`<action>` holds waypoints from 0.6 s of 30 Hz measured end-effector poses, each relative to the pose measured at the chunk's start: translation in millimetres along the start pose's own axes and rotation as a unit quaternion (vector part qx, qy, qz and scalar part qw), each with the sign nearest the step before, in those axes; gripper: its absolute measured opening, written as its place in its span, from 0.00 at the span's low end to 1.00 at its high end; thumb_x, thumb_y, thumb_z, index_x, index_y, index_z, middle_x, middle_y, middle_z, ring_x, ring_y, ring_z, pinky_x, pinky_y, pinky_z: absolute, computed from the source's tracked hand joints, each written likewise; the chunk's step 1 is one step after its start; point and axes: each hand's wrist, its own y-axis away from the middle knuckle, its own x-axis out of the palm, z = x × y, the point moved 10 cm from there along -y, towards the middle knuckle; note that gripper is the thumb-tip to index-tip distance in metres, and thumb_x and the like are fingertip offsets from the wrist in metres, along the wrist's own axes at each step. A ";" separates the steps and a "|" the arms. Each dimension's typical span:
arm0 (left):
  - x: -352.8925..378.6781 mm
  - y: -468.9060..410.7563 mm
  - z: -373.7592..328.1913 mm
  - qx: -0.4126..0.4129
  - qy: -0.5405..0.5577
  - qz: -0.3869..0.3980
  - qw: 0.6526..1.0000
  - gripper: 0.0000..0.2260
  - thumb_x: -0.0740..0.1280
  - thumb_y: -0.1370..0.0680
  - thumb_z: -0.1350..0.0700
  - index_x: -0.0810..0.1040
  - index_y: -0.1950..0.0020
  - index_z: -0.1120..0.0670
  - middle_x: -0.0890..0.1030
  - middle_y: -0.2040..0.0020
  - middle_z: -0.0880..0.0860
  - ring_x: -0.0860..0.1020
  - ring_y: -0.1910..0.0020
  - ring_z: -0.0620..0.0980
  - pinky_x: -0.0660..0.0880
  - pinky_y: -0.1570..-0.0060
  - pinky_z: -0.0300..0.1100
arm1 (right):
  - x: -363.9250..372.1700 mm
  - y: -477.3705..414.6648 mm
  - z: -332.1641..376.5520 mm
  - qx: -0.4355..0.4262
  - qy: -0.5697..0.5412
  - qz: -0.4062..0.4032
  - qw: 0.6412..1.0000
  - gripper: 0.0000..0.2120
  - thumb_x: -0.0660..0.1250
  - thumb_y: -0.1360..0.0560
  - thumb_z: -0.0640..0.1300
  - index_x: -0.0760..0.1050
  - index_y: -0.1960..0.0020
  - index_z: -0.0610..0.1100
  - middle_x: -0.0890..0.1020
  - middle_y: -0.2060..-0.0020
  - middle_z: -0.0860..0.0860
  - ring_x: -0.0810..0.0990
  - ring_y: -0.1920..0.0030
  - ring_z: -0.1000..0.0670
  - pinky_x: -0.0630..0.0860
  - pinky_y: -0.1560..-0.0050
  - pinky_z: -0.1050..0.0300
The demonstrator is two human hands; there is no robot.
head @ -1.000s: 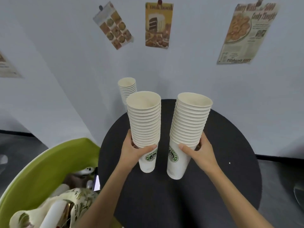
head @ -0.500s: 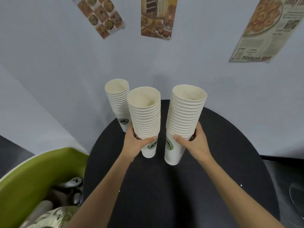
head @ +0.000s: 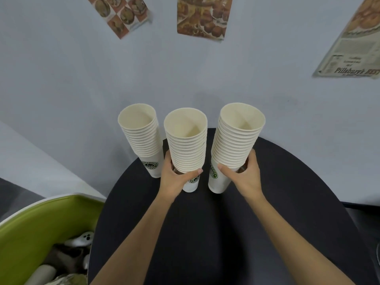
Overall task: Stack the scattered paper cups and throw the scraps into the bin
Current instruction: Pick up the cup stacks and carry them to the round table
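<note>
Black round table (head: pixel 205 233), left hand (head: pixel 174 179), right hand (head: pixel 246 175) gripping ribbed paper-cup stacks (head: pixel 187 145)

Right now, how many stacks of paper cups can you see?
3. The left stack stands ungripped at the table edge; the left hand grips the middle stack; the right hand grips the right stack.

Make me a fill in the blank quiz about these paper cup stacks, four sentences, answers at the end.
On the black table stand ___ stacks of paper cups. The right hand grips the right stack; the middle stack is gripped by the ___ hand. The stack with no hand round it stands at the ___ end of the row. The bin beside the table is ___ in colour.
Missing words: three, left, left, green.
</note>
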 end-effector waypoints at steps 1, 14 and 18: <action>1.5 -4.0 3.2 -0.002 -0.003 0.004 1.000 0.38 0.82 0.36 0.64 0.70 0.30 0.54 0.79 0.36 0.49 0.77 0.36 0.43 0.76 0.39 0.42 | 0.7 -3.5 -2.4 -0.001 0.000 -0.001 1.000 0.38 0.79 0.36 0.40 0.64 0.32 0.51 0.76 0.43 0.64 0.75 0.42 0.66 0.75 0.49 0.70; 3.0 -34.2 11.8 -0.008 -0.016 0.017 1.000 0.41 0.82 0.41 0.55 0.70 0.30 0.52 0.79 0.36 0.48 0.76 0.34 0.46 0.75 0.35 0.52 | 13.3 -24.8 -19.9 -0.012 0.008 -0.013 1.000 0.42 0.81 0.39 0.48 0.64 0.31 0.50 0.74 0.40 0.63 0.74 0.39 0.62 0.76 0.42 0.61; -1.6 -36.5 13.2 -0.010 -0.028 0.028 0.999 0.41 0.83 0.39 0.56 0.70 0.30 0.54 0.79 0.35 0.49 0.76 0.34 0.46 0.75 0.35 0.51 | 18.1 -26.6 -23.4 -0.013 0.005 -0.020 1.000 0.43 0.80 0.41 0.51 0.63 0.30 0.50 0.74 0.42 0.68 0.74 0.40 0.64 0.76 0.44 0.64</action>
